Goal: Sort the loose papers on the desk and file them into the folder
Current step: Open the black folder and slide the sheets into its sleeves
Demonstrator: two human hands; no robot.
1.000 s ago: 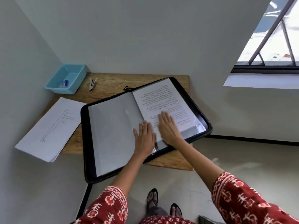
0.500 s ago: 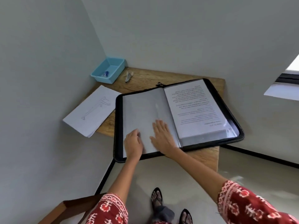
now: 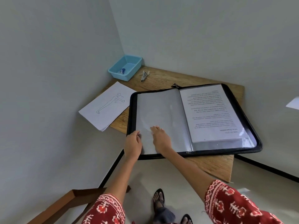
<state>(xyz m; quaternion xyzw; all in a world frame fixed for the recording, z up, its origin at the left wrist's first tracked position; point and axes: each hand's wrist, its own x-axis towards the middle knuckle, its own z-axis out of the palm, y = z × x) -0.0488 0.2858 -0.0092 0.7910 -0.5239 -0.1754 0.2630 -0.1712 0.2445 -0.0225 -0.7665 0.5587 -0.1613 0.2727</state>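
The bench is a wooden slab wedged into the room's corner, and the open folder takes up most of it, its near edge overhanging the bench's near edge, likely so the clear sleeves lie flat within reach. A printed sheet already sits in the right-hand sleeve. The empty left sleeve faces up, apparently waiting for the next page. The loose papers, a small stack topped by a line drawing of a figure, hang off the bench's left edge, just beside the folder. A blue basket occupies the far left corner, with pens just beside it. The right hand rests flat, fingers straight, holding the sleeve down. The left hand curls its fingers round the sleeve's near left corner, seemingly to open it.
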